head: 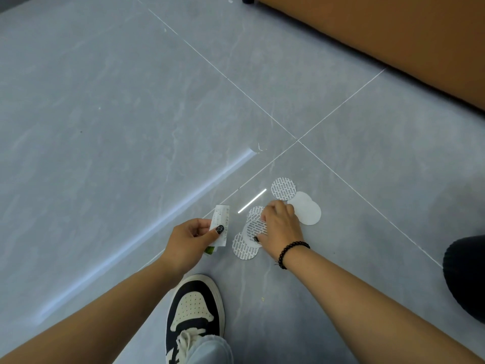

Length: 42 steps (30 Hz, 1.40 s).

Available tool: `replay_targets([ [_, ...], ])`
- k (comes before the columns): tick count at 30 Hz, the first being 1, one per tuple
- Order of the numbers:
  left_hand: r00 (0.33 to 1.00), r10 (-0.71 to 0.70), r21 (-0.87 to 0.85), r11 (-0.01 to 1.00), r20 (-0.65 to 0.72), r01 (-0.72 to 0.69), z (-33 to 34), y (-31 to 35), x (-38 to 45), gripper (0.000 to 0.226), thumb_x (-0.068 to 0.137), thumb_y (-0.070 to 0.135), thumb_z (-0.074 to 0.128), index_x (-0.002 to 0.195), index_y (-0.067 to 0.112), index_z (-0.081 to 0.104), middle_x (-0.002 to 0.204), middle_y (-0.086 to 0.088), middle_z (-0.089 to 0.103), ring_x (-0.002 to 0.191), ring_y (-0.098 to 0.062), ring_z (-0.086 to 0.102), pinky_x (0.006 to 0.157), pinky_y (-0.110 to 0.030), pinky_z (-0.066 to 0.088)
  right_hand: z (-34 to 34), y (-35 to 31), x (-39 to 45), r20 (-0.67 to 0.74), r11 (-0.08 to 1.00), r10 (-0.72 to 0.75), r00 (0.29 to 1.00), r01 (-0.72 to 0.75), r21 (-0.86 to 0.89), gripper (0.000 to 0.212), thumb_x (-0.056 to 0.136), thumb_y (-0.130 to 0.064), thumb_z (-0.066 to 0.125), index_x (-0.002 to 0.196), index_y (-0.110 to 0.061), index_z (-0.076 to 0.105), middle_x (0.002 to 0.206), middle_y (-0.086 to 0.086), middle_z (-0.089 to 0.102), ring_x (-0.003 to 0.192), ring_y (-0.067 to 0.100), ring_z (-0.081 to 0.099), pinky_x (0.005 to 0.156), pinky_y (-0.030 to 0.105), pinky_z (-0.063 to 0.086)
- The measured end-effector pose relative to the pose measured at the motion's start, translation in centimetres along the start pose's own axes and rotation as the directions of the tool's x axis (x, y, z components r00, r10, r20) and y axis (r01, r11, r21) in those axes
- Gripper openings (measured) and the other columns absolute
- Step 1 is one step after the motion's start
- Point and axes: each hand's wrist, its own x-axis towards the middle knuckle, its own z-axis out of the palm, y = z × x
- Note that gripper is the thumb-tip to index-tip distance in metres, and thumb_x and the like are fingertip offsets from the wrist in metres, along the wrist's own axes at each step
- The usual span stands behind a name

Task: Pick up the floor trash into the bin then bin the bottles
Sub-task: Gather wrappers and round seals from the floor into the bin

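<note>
Grey tile floor [131, 101] with a scatter of round seal liners [283, 188], some printed, two plain white [309, 212], overlapping each other. Right hand [280, 229], beaded bracelet [290, 252] on the wrist, is curled down over the pile pinching one printed disc [253, 228]; it hides the middle ones. Left hand [191, 241] grips a folded paper slip [220, 222] plus something green, mostly hidden. Sneaker [195, 308] just below, orange-brown furniture [393, 35] top right, a dark thing cut off at the right edge.
</note>
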Motion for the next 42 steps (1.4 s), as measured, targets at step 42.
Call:
replay_targets([
  [42, 0.9, 0.278, -0.168, 0.958, 0.337, -0.233, 7.9, 6.6, -7.0, 0.045, 0.059, 0.018, 0.079, 0.095, 0.003, 0.058, 0.073, -0.008, 0.07, 0.064, -0.018, 0.064, 0.059, -0.025, 0.053, -19.0, 3.1, -9.3, 0.1, 0.746, 0.073, 0.992, -0.121, 0.655, 0.029, 0.075, -0.002, 0.075, 0.095, -0.02, 0.066, 0.089, -0.003, 0.074, 0.076, 0.01, 0.071, 0.061, 0.023, 0.055],
])
